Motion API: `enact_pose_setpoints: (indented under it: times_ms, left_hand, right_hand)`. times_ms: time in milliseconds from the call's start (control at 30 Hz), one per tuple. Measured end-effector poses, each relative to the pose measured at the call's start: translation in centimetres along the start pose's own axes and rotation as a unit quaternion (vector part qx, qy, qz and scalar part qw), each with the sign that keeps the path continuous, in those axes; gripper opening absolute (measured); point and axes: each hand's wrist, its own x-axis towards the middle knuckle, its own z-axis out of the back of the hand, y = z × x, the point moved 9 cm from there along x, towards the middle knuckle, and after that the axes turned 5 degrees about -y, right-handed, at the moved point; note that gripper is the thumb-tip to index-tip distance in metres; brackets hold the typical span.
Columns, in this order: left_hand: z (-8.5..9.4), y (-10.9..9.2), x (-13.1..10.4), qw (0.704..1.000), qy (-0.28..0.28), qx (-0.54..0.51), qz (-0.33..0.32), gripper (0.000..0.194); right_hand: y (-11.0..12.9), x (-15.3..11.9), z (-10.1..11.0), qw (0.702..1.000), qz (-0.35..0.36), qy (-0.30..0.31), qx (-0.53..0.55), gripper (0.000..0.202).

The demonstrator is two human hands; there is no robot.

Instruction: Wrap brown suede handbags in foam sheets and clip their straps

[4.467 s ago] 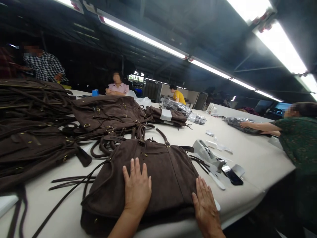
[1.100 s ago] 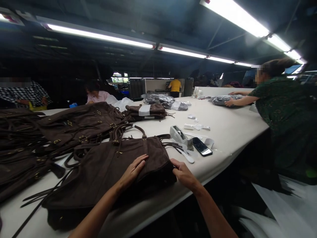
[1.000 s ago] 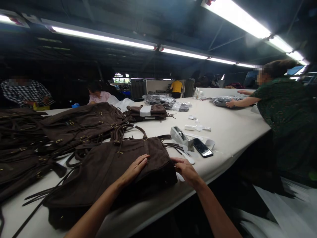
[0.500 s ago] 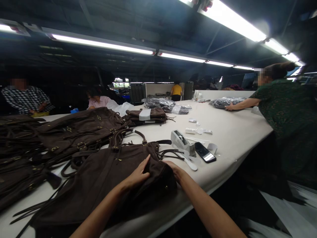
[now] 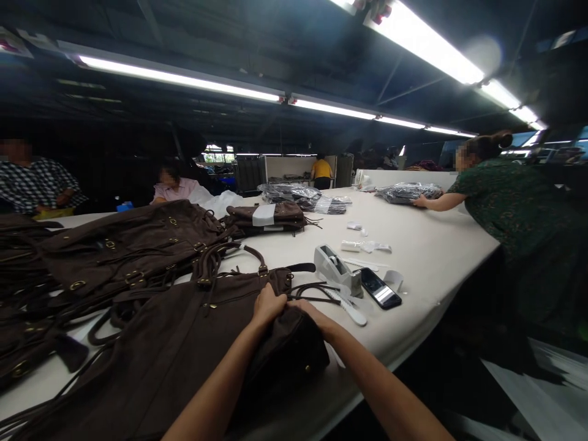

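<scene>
A dark brown handbag [image 5: 174, 343] lies on its side on the white table in front of me, its handles pointing away. My left hand [image 5: 269, 304] is closed on the bag's fabric near its upper right corner. Close beside it, my right hand [image 5: 310, 312] grips the edge of the bag's side panel, its fingertips partly hidden by the cloth. Thin dark straps [image 5: 316, 291] trail from the bag just beyond my hands.
Right of the bag are a tape dispenser [image 5: 337, 269], a phone [image 5: 380, 286] and a white plastic strip [image 5: 353, 311]. More brown bags [image 5: 124, 245] are piled left. Plastic-wrapped bundles [image 5: 294, 195] lie farther back. A co-worker in green [image 5: 505, 190] handles another bundle [image 5: 407, 192].
My left hand has gone from lying stretched on the bag to gripping its fabric. My right hand has moved left, over the side edge. The co-worker's bundle has shifted slightly left in view.
</scene>
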Motion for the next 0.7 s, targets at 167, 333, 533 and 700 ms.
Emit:
enact_pose_setpoints:
  times_ms: [167, 333, 533, 700]
  left_hand:
    - [1.5, 1.3, -1.1, 0.997, -0.021, -0.078, 0.014, 0.047]
    - [2.0, 2.4, -2.3, 0.985, -0.064, -0.161, -0.011, 0.052]
    - [2.4, 3.0, -1.6, 0.979, -0.094, -0.180, -0.017, 0.041]
    - [3.1, 3.2, -1.8, 0.981, -0.085, -0.172, 0.013, 0.026]
  right_hand:
    - [0.0, 4.3, 1.5, 0.993, 0.035, -0.087, -0.073, 0.031]
    - [0.8, 9.2, 2.5, 0.979, 0.033, -0.137, -0.148, 0.042]
    - [-0.3, 7.6, 5.3, 0.931, -0.008, -0.186, -0.315, 0.028]
    - [-2.2, 5.6, 4.6, 0.900, -0.047, -0.125, -0.415, 0.017]
